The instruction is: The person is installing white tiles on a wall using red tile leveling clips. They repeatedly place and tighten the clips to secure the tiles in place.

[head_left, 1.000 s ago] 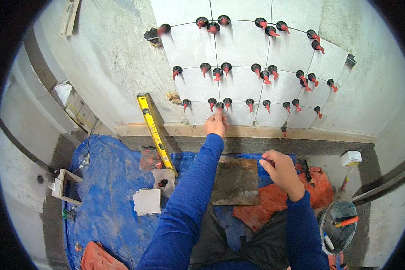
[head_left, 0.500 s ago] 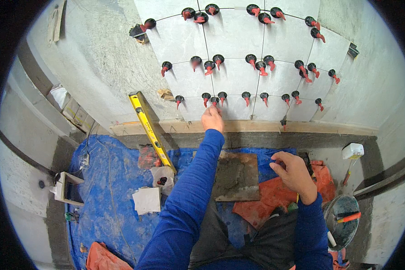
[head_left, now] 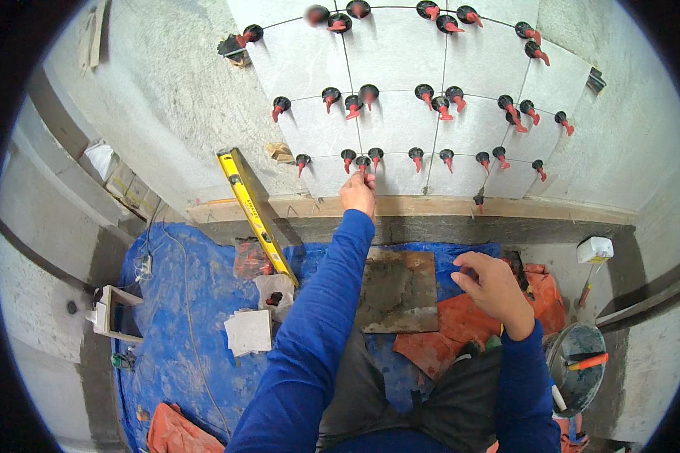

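Observation:
My left hand [head_left: 358, 196] reaches up to the wall, its fingers closed on the red handle of a black-and-red tile leveling spacer [head_left: 363, 164]. That spacer sits at a joint in the lowest row, with a spacer [head_left: 348, 156] to its left and another spacer [head_left: 375, 155] to its right. Several more of them are fixed along the joints between the pale grey wall tiles [head_left: 395, 49]. Lower right, my right hand [head_left: 494, 288] hovers with curled fingers apart and nothing in it. Under it lies an orange cloth [head_left: 449, 332], beside a mortar-smeared board [head_left: 400, 291].
A yellow spirit level [head_left: 255, 215] leans on the wall. A wooden batten [head_left: 423, 206] runs below the tiles. Blue sheeting [head_left: 162, 302] covers the floor, holding white tile pieces [head_left: 248, 333] and an opened plastic bag [head_left: 276, 296]. Right stands a bucket [head_left: 582, 389] with an orange-handled tool [head_left: 588, 362].
The view has shifted slightly, so the tiles sit a little higher. My left hand stays at the same spacer, and my right hand keeps its place.

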Demonstrator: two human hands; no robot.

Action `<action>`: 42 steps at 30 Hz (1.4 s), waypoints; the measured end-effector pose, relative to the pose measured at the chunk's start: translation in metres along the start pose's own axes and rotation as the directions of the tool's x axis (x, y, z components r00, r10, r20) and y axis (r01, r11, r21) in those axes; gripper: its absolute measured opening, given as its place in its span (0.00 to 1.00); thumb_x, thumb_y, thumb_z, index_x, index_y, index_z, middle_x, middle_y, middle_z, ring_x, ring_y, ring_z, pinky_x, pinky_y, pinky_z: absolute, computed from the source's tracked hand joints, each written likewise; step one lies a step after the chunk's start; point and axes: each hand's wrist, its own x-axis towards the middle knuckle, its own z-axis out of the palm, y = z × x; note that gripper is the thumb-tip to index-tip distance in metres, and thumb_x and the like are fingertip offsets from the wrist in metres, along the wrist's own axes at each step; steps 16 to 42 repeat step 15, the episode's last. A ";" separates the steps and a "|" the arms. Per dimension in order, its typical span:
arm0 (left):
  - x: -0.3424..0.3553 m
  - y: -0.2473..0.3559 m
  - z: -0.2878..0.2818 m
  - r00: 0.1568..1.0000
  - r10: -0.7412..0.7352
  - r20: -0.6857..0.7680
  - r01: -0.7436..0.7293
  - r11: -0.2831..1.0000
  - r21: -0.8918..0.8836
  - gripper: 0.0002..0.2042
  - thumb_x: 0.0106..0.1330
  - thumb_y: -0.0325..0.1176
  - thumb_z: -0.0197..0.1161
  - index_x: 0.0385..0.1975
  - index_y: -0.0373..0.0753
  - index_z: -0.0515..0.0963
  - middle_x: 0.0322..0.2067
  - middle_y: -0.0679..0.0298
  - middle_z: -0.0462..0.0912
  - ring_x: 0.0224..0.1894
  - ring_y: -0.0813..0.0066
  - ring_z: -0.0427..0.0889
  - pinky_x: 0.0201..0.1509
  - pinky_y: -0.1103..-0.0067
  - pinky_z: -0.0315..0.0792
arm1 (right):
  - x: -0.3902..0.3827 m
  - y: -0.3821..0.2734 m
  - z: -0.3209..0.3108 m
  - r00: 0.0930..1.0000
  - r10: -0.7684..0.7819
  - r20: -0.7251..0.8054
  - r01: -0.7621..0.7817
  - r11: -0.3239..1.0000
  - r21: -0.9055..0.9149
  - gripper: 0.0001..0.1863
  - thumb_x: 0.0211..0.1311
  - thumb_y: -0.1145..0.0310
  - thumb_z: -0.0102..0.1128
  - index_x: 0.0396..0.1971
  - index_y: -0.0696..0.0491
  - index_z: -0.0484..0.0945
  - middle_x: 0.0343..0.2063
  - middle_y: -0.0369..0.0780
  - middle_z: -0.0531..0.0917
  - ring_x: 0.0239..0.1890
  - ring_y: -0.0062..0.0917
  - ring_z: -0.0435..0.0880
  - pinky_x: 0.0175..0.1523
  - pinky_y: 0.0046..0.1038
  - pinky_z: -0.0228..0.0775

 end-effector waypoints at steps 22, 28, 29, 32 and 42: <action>-0.004 -0.007 -0.014 0.723 -0.097 0.684 0.654 0.413 -0.634 0.24 0.81 0.55 0.39 0.34 0.43 0.74 0.25 0.69 0.70 0.24 0.74 0.65 0.32 0.74 0.63 | -0.003 0.010 -0.006 0.996 0.072 0.053 -0.072 0.997 -0.001 0.15 0.61 0.65 0.69 0.44 0.56 0.81 0.36 0.49 0.86 0.39 0.44 0.86 0.44 0.41 0.77; -0.004 -0.007 -0.014 0.723 -0.097 0.684 0.654 0.413 -0.634 0.24 0.81 0.55 0.39 0.34 0.43 0.74 0.25 0.69 0.70 0.24 0.74 0.65 0.32 0.74 0.63 | -0.003 0.010 -0.006 0.996 0.072 0.053 -0.072 0.997 -0.001 0.15 0.61 0.65 0.69 0.44 0.56 0.81 0.36 0.49 0.86 0.39 0.44 0.86 0.44 0.41 0.77; -0.004 -0.007 -0.014 0.723 -0.097 0.684 0.654 0.413 -0.634 0.24 0.81 0.55 0.39 0.34 0.43 0.74 0.25 0.69 0.70 0.24 0.74 0.65 0.32 0.74 0.63 | -0.003 0.010 -0.006 0.996 0.072 0.053 -0.072 0.997 -0.001 0.15 0.61 0.65 0.69 0.44 0.56 0.81 0.36 0.49 0.86 0.39 0.44 0.86 0.44 0.41 0.77; -0.004 -0.007 -0.014 0.723 -0.097 0.684 0.654 0.413 -0.634 0.24 0.81 0.55 0.39 0.34 0.43 0.74 0.25 0.69 0.70 0.24 0.74 0.65 0.32 0.74 0.63 | -0.003 0.010 -0.006 0.996 0.072 0.053 -0.072 0.997 -0.001 0.15 0.61 0.65 0.69 0.44 0.56 0.81 0.36 0.49 0.86 0.39 0.44 0.86 0.44 0.41 0.77; -0.004 -0.007 -0.014 0.723 -0.097 0.684 0.654 0.413 -0.634 0.24 0.81 0.55 0.39 0.34 0.43 0.74 0.25 0.69 0.70 0.24 0.74 0.65 0.32 0.74 0.63 | -0.003 0.010 -0.006 0.996 0.072 0.053 -0.072 0.997 -0.001 0.15 0.61 0.65 0.69 0.44 0.56 0.81 0.36 0.49 0.86 0.39 0.44 0.86 0.44 0.41 0.77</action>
